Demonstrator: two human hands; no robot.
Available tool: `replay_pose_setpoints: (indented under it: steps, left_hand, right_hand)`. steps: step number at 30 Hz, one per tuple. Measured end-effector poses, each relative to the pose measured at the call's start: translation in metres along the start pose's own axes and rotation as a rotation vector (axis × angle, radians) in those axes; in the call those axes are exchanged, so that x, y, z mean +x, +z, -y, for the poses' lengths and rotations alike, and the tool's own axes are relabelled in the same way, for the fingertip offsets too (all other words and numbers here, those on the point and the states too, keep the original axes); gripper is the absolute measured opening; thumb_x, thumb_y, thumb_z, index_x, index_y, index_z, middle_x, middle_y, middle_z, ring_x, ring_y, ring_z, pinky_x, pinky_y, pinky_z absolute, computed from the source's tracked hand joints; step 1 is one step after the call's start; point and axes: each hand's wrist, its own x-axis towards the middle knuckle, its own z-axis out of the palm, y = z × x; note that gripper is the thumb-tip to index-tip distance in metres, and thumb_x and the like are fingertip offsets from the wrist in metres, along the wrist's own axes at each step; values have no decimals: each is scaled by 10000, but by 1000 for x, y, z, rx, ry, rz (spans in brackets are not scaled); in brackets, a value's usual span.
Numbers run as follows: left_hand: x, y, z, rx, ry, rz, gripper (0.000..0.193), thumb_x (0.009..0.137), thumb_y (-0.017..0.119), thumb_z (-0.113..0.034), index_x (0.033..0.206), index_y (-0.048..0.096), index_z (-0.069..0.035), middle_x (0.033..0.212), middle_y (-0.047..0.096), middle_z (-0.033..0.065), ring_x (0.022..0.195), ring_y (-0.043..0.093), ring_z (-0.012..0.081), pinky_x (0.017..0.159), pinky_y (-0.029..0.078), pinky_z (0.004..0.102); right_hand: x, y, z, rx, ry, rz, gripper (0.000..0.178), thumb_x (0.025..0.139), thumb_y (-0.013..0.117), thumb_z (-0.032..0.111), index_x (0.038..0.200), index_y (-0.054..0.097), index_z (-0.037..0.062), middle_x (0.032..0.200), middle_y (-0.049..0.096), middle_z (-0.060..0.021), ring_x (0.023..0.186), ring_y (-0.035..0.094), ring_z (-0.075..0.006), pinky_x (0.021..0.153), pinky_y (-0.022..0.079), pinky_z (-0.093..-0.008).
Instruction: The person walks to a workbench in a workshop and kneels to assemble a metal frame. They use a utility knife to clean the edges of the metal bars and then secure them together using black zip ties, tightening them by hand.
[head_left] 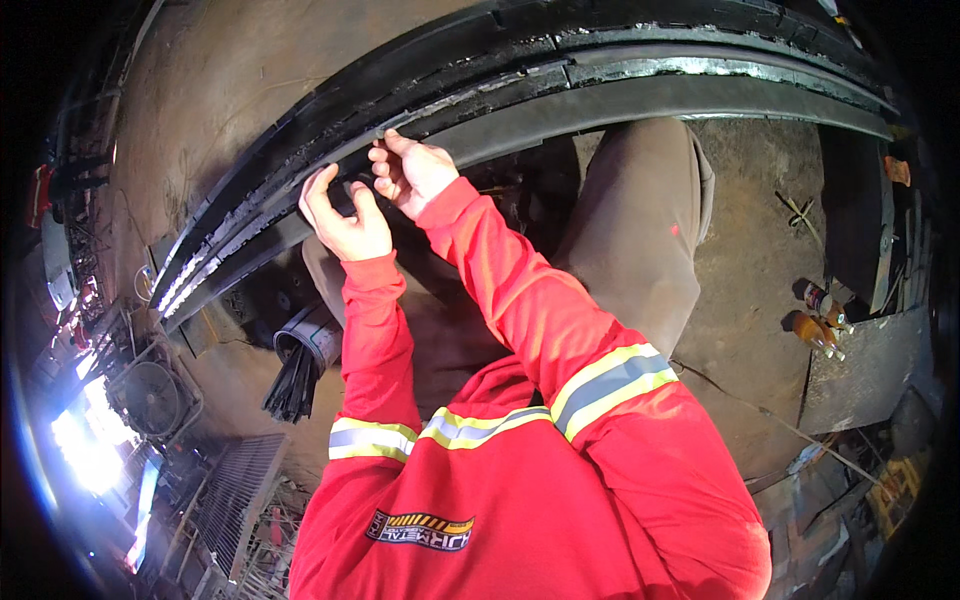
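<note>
A long black piece [640, 105], grooved along its length and bowed in this view, stretches across in front of me. Pale, rough-looking streaks run along its ridges. My left hand [348, 218] is at its near edge, with thumb and fingers apart and the fingertips at the ridge. Just to the right, my right hand [415, 175] is closed in a pinch, thumb and forefinger meeting over a groove. Whatever lies between those fingertips is too small to make out. Both arms are in red sleeves with reflective bands.
Left of my legs, a tipped bucket [318, 335] holds several thin black strips [292, 385]. A fan [152, 397] and a metal grate [238, 495] stand farther left. On the right are bottles [815, 333], a metal sheet [868, 372] and an orange piece [897, 171].
</note>
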Motion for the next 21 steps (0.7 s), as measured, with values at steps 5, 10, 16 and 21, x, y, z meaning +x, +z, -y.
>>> replay_pose_setpoints:
  steps: [5,10,16,21]
  left_hand:
    - [-9,4,8,-111,-166,25,322,772,608,-4,1093,584,-2,1057,607,150,991,587,279,905,452,372]
    - [-12,16,13,-278,-274,-5,309,796,604,-12,1103,574,-1,1016,611,117,932,579,220,857,451,329]
    - [-9,20,24,-443,-474,-53,241,839,595,-53,1074,572,-4,972,595,81,866,556,167,797,455,287]
    - [2,22,14,-370,-430,-29,151,896,562,-86,985,627,17,971,642,92,902,585,161,828,458,271]
  right_hand:
    - [-7,17,10,-161,-54,-131,121,926,552,101,834,585,30,701,603,-54,537,537,-136,453,449,-280]
    - [4,11,14,-314,-117,-195,89,856,582,38,768,569,33,664,574,-59,484,511,-140,418,431,-293]
    - [8,16,3,-449,-214,-275,72,822,589,34,753,569,28,617,542,-66,442,489,-160,403,421,-313]
    - [21,7,-24,-1185,-546,-484,123,749,645,102,806,698,6,826,682,-235,819,693,-328,752,541,-395]
